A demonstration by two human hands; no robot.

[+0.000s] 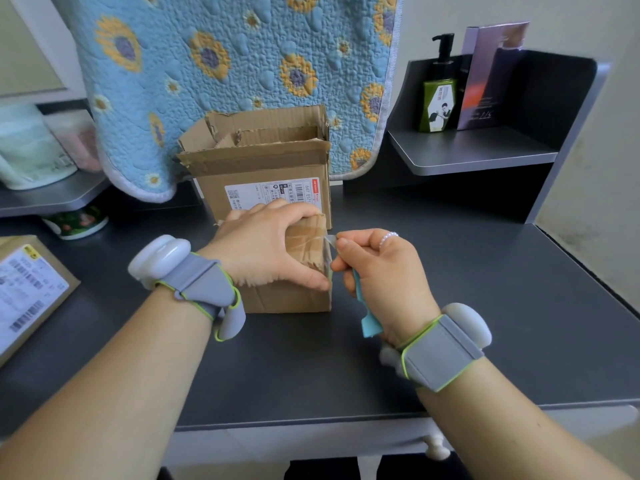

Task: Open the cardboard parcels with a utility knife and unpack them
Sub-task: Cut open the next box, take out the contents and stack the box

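A small taped cardboard parcel point(294, 296) stands on the dark desk point(450, 306) in the middle. My left hand point(266, 247) lies over its top, fingers curled round the far edge and thumb on the right side. My right hand point(381, 268) grips a light-blue utility knife point(367, 317), its blade tip at the parcel's upper right corner by the tape. Behind stands a larger cardboard box point(263, 168), flaps open, with a white label. A third parcel point(27, 289) with a label lies at the left edge.
A blue flowered quilt point(225, 64) hangs behind the boxes. On the right shelf point(478, 150) stand a green pump bottle point(438, 95) and a purple carton point(485, 77). Wrapped packs point(31, 147) sit on the left shelf, a printed cup point(76, 225) below.
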